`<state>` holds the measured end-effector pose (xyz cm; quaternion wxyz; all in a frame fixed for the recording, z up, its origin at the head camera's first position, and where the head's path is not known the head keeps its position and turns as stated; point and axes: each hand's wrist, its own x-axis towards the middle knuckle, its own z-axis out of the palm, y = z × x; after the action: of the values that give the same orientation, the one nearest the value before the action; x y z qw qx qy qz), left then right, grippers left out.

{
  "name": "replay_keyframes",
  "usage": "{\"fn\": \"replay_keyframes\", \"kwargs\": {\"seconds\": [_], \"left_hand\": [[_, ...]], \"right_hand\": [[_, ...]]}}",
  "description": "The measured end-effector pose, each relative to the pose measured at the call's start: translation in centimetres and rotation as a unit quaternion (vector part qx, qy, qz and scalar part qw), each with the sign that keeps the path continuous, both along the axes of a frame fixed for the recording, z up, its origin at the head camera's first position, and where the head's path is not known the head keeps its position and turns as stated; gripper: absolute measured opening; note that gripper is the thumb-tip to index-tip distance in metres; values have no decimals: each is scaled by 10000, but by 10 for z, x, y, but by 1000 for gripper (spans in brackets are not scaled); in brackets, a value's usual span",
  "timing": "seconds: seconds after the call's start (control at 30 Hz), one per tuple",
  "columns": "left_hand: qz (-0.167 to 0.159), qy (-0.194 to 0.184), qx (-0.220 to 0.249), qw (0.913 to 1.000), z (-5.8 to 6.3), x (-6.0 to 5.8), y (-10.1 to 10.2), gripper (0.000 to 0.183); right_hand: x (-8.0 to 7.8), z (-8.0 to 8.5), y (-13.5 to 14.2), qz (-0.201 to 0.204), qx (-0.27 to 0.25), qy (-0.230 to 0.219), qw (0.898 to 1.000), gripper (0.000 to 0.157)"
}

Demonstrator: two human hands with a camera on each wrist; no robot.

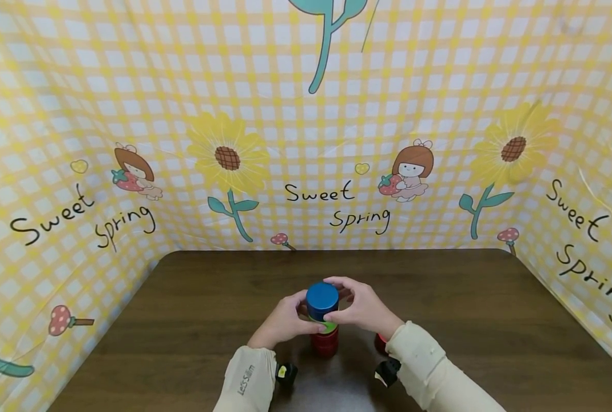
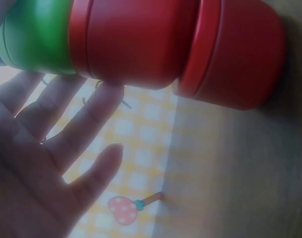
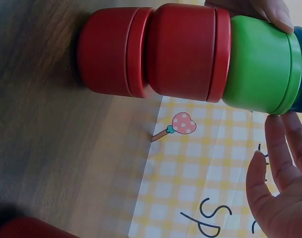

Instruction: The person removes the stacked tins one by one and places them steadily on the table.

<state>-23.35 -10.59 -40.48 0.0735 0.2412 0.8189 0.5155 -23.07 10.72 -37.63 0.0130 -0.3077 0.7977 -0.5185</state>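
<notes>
A blue round tin (image 1: 322,298) tops an upright stack, with a green tin (image 3: 260,64) beneath it and two red tins (image 3: 185,52) at the bottom. My right hand (image 1: 360,304) holds the blue tin from the right, its thumb at the near side and its fingers behind. Lower on the left side, my left hand (image 1: 285,321) grips around the green tin, thumb in front. In the left wrist view, fingertips of that hand touch the green tin and the upper red tin (image 2: 136,39). The lowest red tin (image 2: 240,59) stands on the table.
Another red tin (image 1: 380,343) stands on the brown wooden table (image 1: 223,286), partly hidden by my right wrist. A yellow checked cloth (image 1: 306,143) with printed flowers and lettering hangs behind and beside the table.
</notes>
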Motion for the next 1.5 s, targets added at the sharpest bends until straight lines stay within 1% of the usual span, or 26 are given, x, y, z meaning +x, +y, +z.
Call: {"fn": "replay_keyframes", "kwargs": {"seconds": [0.2, 0.37, 0.63, 0.9, 1.17, 1.37, 1.5], "left_hand": [[-57, 57, 26, 10000, 2, 1, 0, 52], [-26, 50, -17, 10000, 1, 0, 0, 53], [50, 84, -90, 9999, 0, 1, 2, 59], [85, 126, -109, 9998, -1, 1, 3, 54], [199, 294, -23, 9994, 0, 1, 1, 55], [163, 267, 4, 9995, -2, 0, 1, 55], [179, 296, -29, 9994, -4, -1, 3, 56]], "right_hand": [[1, -1, 1, -171, -35, -88, 9998, 56], [2, -1, 3, -342, -41, -201, 9992, 56], [5, 2, 11, -520, 72, -142, 9985, 55], [7, 2, 26, -796, 231, -231, 9963, 57], [7, 7, 44, -1049, 306, -63, 9940, 57], [8, 3, 58, -1139, 355, -40, 9928, 56], [9, 1, 66, -1247, 295, -104, 9917, 56]]}}
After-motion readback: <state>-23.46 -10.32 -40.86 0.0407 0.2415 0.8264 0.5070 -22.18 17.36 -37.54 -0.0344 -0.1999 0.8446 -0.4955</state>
